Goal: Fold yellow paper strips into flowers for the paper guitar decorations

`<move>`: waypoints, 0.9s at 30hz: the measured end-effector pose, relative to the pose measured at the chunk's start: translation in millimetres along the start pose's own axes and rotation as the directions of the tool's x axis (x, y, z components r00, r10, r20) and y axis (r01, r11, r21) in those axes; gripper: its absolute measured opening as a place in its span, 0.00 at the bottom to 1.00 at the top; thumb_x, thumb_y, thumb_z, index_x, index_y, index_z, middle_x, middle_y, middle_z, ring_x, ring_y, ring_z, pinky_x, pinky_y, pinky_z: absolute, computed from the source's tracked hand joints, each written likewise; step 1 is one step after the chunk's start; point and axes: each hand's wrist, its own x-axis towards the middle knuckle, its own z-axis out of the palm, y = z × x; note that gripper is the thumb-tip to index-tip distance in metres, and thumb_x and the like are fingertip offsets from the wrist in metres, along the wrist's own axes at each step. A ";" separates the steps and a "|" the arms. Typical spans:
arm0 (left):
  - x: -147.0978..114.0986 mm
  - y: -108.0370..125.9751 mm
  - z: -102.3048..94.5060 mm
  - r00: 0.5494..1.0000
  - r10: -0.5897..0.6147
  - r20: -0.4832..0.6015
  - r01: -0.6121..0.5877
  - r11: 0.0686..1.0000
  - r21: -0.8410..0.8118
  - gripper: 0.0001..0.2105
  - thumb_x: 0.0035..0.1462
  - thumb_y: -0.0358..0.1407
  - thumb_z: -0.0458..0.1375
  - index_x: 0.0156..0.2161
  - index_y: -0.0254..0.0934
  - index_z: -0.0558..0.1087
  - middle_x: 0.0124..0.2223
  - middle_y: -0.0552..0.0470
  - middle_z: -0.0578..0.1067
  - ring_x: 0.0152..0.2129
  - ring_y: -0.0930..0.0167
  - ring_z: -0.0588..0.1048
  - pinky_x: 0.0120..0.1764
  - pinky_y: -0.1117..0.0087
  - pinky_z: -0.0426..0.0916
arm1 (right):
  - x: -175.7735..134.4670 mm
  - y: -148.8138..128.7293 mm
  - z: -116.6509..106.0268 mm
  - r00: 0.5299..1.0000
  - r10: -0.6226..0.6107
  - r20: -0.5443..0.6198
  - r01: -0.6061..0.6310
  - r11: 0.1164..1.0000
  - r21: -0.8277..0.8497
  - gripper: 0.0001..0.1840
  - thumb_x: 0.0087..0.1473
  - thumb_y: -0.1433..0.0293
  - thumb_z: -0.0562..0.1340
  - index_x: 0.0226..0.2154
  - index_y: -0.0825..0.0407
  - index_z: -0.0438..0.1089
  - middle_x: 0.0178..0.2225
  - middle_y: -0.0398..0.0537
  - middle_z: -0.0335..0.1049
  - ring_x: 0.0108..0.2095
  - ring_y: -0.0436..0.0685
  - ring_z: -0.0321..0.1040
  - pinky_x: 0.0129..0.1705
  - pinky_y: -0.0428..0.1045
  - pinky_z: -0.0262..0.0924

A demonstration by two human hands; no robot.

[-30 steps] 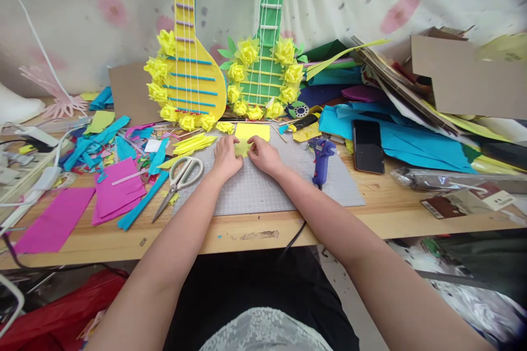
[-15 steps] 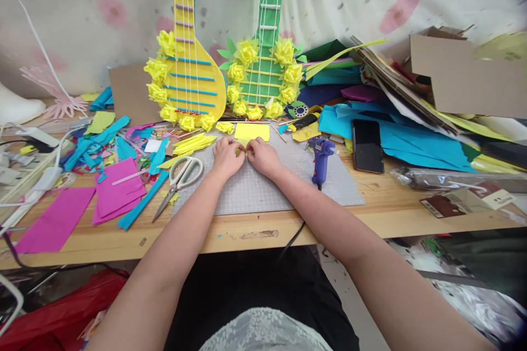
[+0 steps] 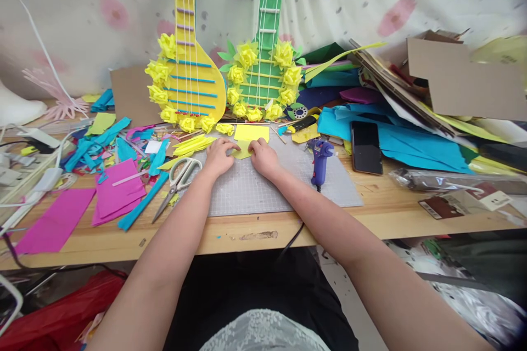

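Between my hands is a small piece of yellow crepe paper (image 3: 243, 149), low over the grey cutting mat (image 3: 247, 192). My left hand (image 3: 219, 157) pinches its left edge with thumb and finger. At the opposite edge, the bent fingers of my right hand (image 3: 264, 159) close on the same piece. Just beyond lies a yellow paper rectangle (image 3: 252, 132). A pair of scissors (image 3: 178, 182) with pale handles rests left of my left hand, and a stack of yellow paper strips (image 3: 193, 145) lies behind them. The blue glue gun (image 3: 320, 162) stands to the right of my right hand.
A yellow paper guitar (image 3: 197, 82) and a green one (image 3: 265, 74), both trimmed with yellow paper flowers, lean at the back. Paper scraps and magenta sheets (image 3: 121, 189) crowd the left. A phone (image 3: 366, 147), blue paper (image 3: 424, 140) and cardboard (image 3: 465, 79) occupy the right.
My hands have moved apart from where they nearly met, my left hand shifting left and my right hand slightly right. More of the yellow paper piece now shows between them.
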 end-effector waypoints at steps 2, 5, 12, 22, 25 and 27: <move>1.4 -7.0 -2.8 0.999 0.051 -0.003 -0.051 0.999 -0.012 0.21 0.44 0.23 0.52 0.41 0.46 0.75 0.45 0.51 0.70 0.47 0.64 0.65 0.53 0.59 0.58 | 0.8 2.2 0.4 1.000 0.008 -0.014 -0.007 0.998 0.061 0.15 0.49 0.79 0.50 0.35 0.53 0.67 0.40 0.53 0.63 0.37 0.56 0.63 0.37 0.50 0.58; 2.4 -12.4 -4.8 0.995 0.103 -0.003 -0.103 0.995 -0.012 0.23 0.44 0.22 0.51 0.44 0.45 0.75 0.45 0.50 0.71 0.47 0.64 0.65 0.52 0.60 0.59 | 1.3 5.5 -1.5 0.998 0.019 -0.060 -0.008 0.984 0.180 0.14 0.46 0.80 0.51 0.33 0.53 0.67 0.39 0.52 0.63 0.37 0.55 0.62 0.39 0.50 0.59; 4.1 -16.2 -3.8 0.985 0.172 0.019 -0.171 0.984 -0.041 0.21 0.45 0.24 0.52 0.45 0.42 0.74 0.46 0.52 0.73 0.46 0.64 0.66 0.52 0.58 0.59 | -3.3 12.5 -7.5 0.993 0.001 -0.121 0.042 0.937 0.347 0.13 0.42 0.79 0.52 0.33 0.52 0.64 0.37 0.46 0.62 0.27 0.49 0.60 0.34 0.48 0.58; 3.9 -12.2 -7.6 0.939 0.338 -0.064 -0.340 0.940 -0.030 0.06 0.50 0.33 0.57 0.33 0.40 0.77 0.34 0.50 0.73 0.39 0.66 0.66 0.45 0.64 0.63 | -3.5 16.2 -8.5 0.985 -0.031 -0.171 0.105 0.892 0.441 0.13 0.40 0.79 0.52 0.31 0.51 0.60 0.36 0.45 0.63 0.31 0.50 0.62 0.34 0.48 0.58; -0.6 -2.1 -8.1 0.907 0.403 -0.118 -0.396 0.915 0.080 0.07 0.51 0.32 0.56 0.33 0.39 0.77 0.35 0.49 0.72 0.39 0.65 0.65 0.45 0.63 0.63 | -2.4 16.9 -8.8 0.973 -0.029 -0.228 0.126 0.896 0.425 0.11 0.39 0.78 0.51 0.29 0.50 0.58 0.32 0.44 0.63 0.31 0.51 0.61 0.34 0.48 0.57; -3.7 5.6 -6.5 0.895 0.415 -0.162 -0.393 0.907 0.153 0.07 0.51 0.31 0.55 0.32 0.39 0.76 0.36 0.48 0.72 0.40 0.64 0.65 0.45 0.61 0.63 | -2.0 17.7 -8.9 0.965 -0.026 -0.260 0.133 0.904 0.406 0.11 0.38 0.79 0.51 0.28 0.50 0.58 0.30 0.44 0.62 0.31 0.52 0.60 0.35 0.48 0.57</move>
